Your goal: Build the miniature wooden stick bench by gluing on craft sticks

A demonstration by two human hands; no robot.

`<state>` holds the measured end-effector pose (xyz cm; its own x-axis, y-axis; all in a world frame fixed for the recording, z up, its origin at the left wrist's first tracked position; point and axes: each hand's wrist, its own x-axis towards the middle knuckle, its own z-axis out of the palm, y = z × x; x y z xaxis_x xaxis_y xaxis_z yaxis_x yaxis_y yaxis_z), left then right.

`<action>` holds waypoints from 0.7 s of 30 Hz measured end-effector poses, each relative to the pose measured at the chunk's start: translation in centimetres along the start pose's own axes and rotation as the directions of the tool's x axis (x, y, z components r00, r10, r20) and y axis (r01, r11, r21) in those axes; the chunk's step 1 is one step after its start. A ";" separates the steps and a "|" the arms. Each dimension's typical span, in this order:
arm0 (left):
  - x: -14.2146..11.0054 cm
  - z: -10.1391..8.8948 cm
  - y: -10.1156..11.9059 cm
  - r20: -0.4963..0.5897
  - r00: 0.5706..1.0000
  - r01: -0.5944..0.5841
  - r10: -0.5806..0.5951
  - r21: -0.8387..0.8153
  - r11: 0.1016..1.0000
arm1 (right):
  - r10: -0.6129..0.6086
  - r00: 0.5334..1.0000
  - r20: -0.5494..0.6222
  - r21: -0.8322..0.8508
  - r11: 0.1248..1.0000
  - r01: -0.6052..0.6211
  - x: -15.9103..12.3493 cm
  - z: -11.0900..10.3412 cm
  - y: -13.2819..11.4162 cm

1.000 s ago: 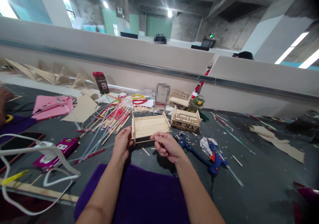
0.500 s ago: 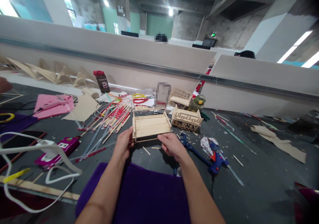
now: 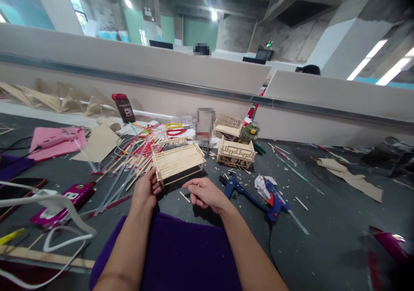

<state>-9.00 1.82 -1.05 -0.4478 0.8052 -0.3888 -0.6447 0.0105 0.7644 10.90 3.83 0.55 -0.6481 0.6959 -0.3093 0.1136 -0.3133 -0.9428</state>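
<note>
My left hand grips the near left corner of a small wooden stick model, a slatted deck with low rails like a miniature bed. The model is tilted, its left end lower than its right. My right hand hovers just in front of the model, apart from it, with the index finger stretched out and the others loosely bent; nothing shows in it. A short stick lies on the table beside that hand. Behind to the right stands another stick model with a lattice side.
A blue cutter tool and a blue glue gun lie at the right. Loose sticks and clear glue sticks spread at the left, near red-handled scissors. A pink glue gun, a dark bottle and a white cable are farther left.
My right hand has let go of the model's near edge and drawn back below it. The model, still in my left hand, has turned and tilted, shifting left in view.
</note>
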 end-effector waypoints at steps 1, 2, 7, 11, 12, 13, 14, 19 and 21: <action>0.0 0.0 0.0 0.006 1.000 0.007 -0.007 -0.006 1.000 | -0.001 1.000 0.005 -0.008 1.000 0.001 0.1 0.1 0.0; -0.1 0.1 0.0 0.012 1.000 0.014 -0.014 -0.012 1.000 | -0.004 1.000 0.008 -0.015 1.000 0.004 0.2 0.1 0.1; -0.5 0.4 0.0 0.088 0.993 0.083 -0.080 -0.037 0.996 | -0.001 1.000 0.018 -0.038 0.999 0.002 -0.1 -0.1 -0.2; -0.8 0.6 0.1 0.180 0.972 0.161 -0.150 -0.047 0.986 | -0.024 1.000 -0.010 -0.034 0.999 0.024 -0.5 -0.9 -0.5; -0.9 0.6 0.1 0.205 0.965 0.180 -0.166 -0.055 0.982 | -0.037 0.999 -0.031 -0.025 0.999 0.036 -0.5 -1.1 -0.5; -1.0 0.6 0.1 0.230 0.957 0.197 -0.178 -0.064 0.978 | -0.047 0.997 -0.058 -0.014 0.999 0.046 -0.5 -1.2 -0.5; -1.0 0.6 0.1 0.251 0.950 0.210 -0.186 -0.074 0.975 | -0.054 0.995 -0.086 -0.002 0.999 0.054 -0.4 -1.4 -0.4; -1.7 0.9 -0.6 0.339 0.922 0.224 -0.190 -0.063 0.973 | -0.059 0.981 -0.185 0.062 0.996 0.071 0.2 -1.7 0.1; -2.0 1.1 -0.9 0.382 0.905 0.220 -0.188 -0.042 0.975 | -0.062 0.975 -0.212 0.050 0.996 0.074 0.3 -1.8 0.2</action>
<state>-6.86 0.90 -0.35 -0.0473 0.9532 -0.2985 -0.7528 0.1624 0.6379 12.08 5.16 0.07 -0.4793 0.8352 -0.2696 0.0277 -0.2926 -0.9558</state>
